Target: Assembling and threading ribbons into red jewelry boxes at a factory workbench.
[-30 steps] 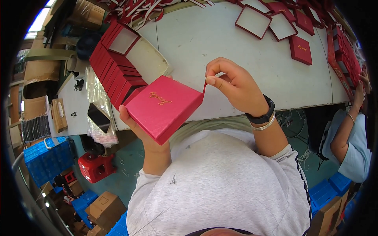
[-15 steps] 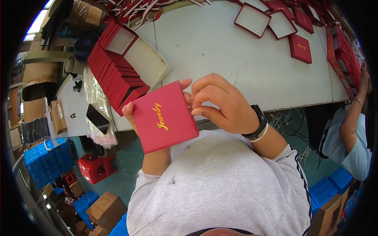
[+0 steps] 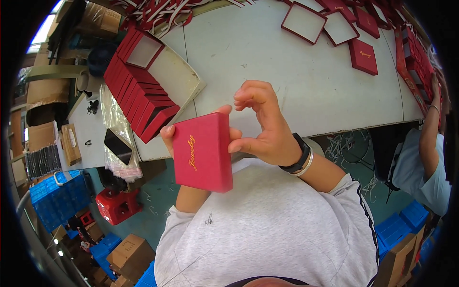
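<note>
Since a second ago the red box (image 3: 203,158) has swung from lying tilted and wide across my palm to standing nearly on edge, its gold-lettered lid facing me; it has also come in closer to my chest, over the near edge of the white table (image 3: 267,62). My left hand (image 3: 174,138) is mostly hidden behind the box; only the fingertips show at its upper left corner and the thumb tip at its top, so I judge it cupped around the back and gripping, though the palm itself is out of sight. My right hand (image 3: 263,124) has moved from the box's far corner to its right side; the thumb presses against the right edge, the other fingers are curled loosely above and not touching anything that I can see.

As for progress, this box looks closed and whole, lid seated on base; I take it as nearly finished and only needing to be set down. To my left a row of red boxes (image 3: 141,95) stands packed on edge; further off, open trays (image 3: 306,21) and a closed lid (image 3: 363,56) lie apart on the table, so plenty seems left to assemble.
</note>
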Tool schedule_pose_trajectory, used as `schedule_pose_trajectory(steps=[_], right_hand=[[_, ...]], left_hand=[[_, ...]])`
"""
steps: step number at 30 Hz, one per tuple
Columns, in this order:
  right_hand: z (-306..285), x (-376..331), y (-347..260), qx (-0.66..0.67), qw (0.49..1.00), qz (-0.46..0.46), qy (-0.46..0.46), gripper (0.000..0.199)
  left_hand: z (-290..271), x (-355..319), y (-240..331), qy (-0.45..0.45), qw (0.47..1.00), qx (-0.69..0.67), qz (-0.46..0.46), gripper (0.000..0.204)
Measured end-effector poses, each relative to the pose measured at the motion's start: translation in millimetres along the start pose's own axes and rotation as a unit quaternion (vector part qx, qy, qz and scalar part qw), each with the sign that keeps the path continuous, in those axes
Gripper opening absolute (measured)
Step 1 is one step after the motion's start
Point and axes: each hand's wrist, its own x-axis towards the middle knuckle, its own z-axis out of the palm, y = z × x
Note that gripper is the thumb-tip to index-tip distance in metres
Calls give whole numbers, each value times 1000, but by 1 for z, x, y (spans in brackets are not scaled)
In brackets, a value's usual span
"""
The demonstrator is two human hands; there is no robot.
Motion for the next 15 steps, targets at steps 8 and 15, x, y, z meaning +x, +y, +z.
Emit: schedule_pose_trajectory(steps=[8,15], right_hand=[[-11,-12,-22,146,959,188,-151,45],[-11,-14,-23,382,829,357,-200,42]], left_hand=[[-18,-15,19,65,973,143,167,64],[-17,-11,9,64,952,245,175,61]])
